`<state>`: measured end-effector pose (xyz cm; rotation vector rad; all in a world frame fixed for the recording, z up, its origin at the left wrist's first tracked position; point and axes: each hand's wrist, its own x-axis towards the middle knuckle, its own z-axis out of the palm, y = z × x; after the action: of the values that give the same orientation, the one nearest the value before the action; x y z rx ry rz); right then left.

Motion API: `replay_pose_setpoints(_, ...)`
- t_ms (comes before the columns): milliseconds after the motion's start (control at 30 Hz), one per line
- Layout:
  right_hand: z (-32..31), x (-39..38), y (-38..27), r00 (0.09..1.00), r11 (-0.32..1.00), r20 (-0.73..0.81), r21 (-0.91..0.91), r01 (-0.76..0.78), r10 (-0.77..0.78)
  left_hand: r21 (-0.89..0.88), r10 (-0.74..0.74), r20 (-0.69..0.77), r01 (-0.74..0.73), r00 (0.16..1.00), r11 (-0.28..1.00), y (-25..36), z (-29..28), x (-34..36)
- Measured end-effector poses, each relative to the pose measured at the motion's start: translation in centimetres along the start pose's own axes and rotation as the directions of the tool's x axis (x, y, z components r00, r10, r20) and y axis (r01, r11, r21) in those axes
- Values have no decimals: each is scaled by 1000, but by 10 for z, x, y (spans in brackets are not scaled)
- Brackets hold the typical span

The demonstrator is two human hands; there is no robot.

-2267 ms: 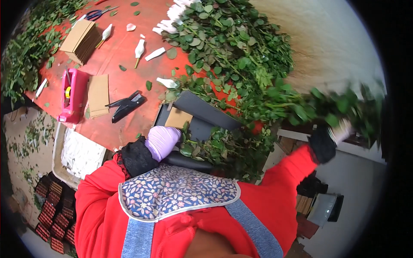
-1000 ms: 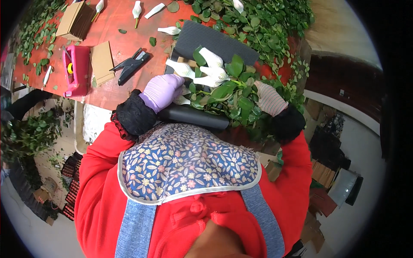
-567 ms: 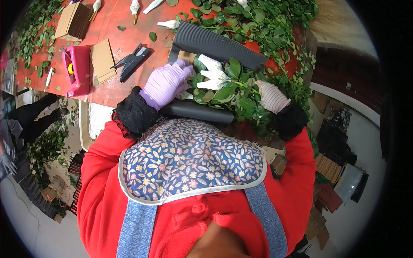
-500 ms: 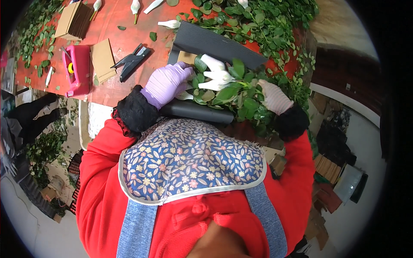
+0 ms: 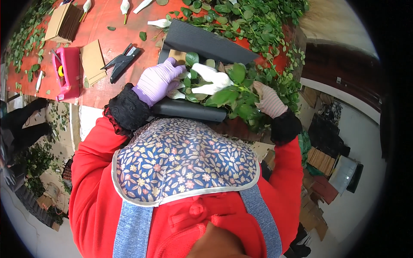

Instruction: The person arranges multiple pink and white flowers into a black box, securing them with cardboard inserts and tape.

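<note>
My left hand (image 5: 158,82), in a purple glove, curls its fingers around flower heads in white netting, partly hiding them. One netted flower head (image 5: 175,94) shows just below it. My right hand (image 5: 271,99), in a pale striped glove, is closed around the leafy stems (image 5: 243,96) of netted flowers. More white-netted flower heads (image 5: 213,78) lie between my hands, pointing left. The bunch rests in a dark ribbed wrap (image 5: 206,41), whose near edge is a rolled black strip (image 5: 189,110). A piece of brown cardboard (image 5: 177,56) shows inside the wrap.
Left of the wrap lie a black stapler (image 5: 123,63), a cardboard sheet (image 5: 93,62) and a pink tape dispenser (image 5: 68,74). A cardboard stack (image 5: 63,23) stands farther back. Leafy stems (image 5: 262,26) heap at the far right. A person's dark-clothed legs (image 5: 26,120) show at the left.
The view has shifted slightly, so the table things sit a little farther left. The flower heads between my hands have turned and drawn closer together. Both hands keep their places at the bunch.
</note>
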<state>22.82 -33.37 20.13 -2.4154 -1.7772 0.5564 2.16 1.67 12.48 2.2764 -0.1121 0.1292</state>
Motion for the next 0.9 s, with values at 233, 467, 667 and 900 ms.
replay_pose_setpoints(233, -9, -20, 26, 640, -303, 432, 902, -308, 636, 84, -62, 102, 53, 993, 995, 6, -3, 5)
replay_pose_setpoints(467, -61, -58, 41, 765, 464, -76, 831, -306, 640, 116, -35, 42, 30, 998, 993, 7, 0, 4)
replay_pose_setpoints(667, -77, 15, -56, 970, 947, -34, 226, -228, 241, 106, -51, 56, 45, 997, 993, 9, -4, 3)
replay_pose_setpoints(900, 35, 41, -32, 974, 970, -3, -92, -224, 225, 26, -81, 80, 79, 993, 997, 5, -3, 2)
